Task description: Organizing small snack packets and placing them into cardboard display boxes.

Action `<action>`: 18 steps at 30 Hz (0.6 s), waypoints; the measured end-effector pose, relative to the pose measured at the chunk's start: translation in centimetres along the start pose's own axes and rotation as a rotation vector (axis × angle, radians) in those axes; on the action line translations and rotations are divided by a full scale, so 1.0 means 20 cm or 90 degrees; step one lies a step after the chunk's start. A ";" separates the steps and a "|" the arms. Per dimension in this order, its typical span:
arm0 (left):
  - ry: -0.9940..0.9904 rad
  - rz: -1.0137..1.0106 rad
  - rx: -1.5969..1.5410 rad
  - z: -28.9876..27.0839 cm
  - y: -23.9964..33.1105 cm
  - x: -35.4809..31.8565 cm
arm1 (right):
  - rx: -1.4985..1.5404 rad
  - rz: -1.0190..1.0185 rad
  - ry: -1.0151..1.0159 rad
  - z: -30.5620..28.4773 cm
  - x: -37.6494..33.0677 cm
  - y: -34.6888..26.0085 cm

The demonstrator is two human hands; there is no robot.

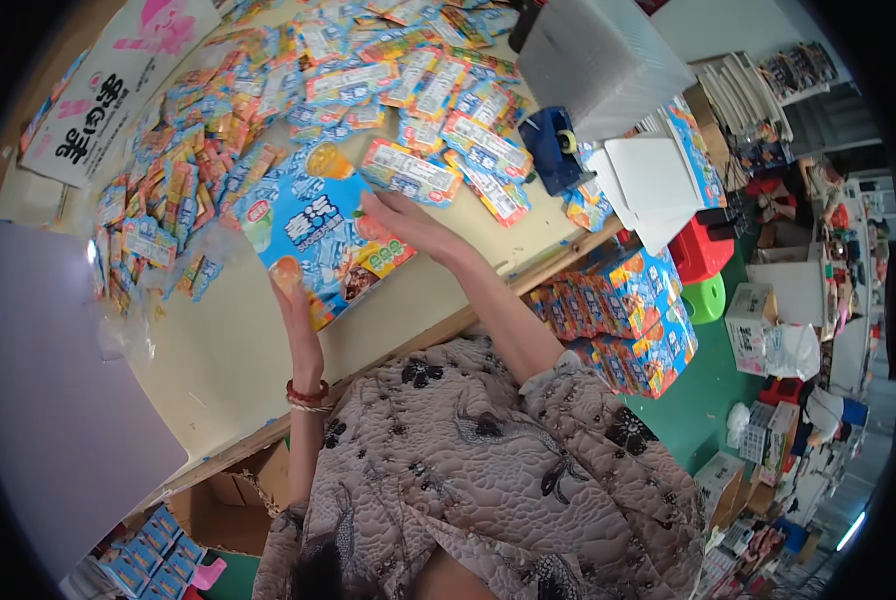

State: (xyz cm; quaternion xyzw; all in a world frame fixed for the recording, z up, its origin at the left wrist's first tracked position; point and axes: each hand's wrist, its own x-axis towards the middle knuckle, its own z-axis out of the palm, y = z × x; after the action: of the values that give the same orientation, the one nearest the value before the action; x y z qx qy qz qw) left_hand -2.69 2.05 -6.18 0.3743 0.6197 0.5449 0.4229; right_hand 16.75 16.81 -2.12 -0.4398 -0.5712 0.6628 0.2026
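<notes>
Between my two hands a blue printed carton (313, 225) with fruit pictures is held up over the cream tabletop (218, 370). My left hand (296, 305) is closed on its lower left edge, with the thumb on the front. My right hand (408, 222) grips the right side; the fingers behind the carton are partly hidden. Beyond it lie flat colourful packets (410, 172), the nearest of them just past my right hand. A heap of small orange and blue sachets (193, 185) spreads to the left and far side.
A blue tape dispenser (556, 150) stands at the right, beside a translucent plastic bin (603, 70) and white cards (653, 190). Stacked printed cartons (643, 325) stand below the table's right edge, near a red stool (703, 250). An open cardboard box (228, 510) sits under the front edge.
</notes>
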 end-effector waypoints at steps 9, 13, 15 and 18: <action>-0.517 0.329 -0.005 0.16 0.47 -0.18 | 0.513 -0.156 0.318 -0.09 -0.86 0.16; -0.573 0.441 0.056 0.36 0.62 -0.22 | 0.469 -0.319 0.568 -0.45 -1.52 0.51; -0.543 0.362 0.019 0.36 0.63 -0.21 | 0.378 -0.329 0.692 -0.61 -1.97 0.62; -0.477 0.266 0.016 0.30 0.58 -0.21 | 0.389 -0.386 0.950 -0.61 -2.45 0.68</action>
State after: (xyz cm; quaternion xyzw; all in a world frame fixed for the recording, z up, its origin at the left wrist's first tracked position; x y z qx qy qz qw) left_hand 4.36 1.84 5.52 0.6691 0.3405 0.4377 0.4948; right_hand 55.94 -17.42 2.76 -0.5149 -0.1782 0.2425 0.8027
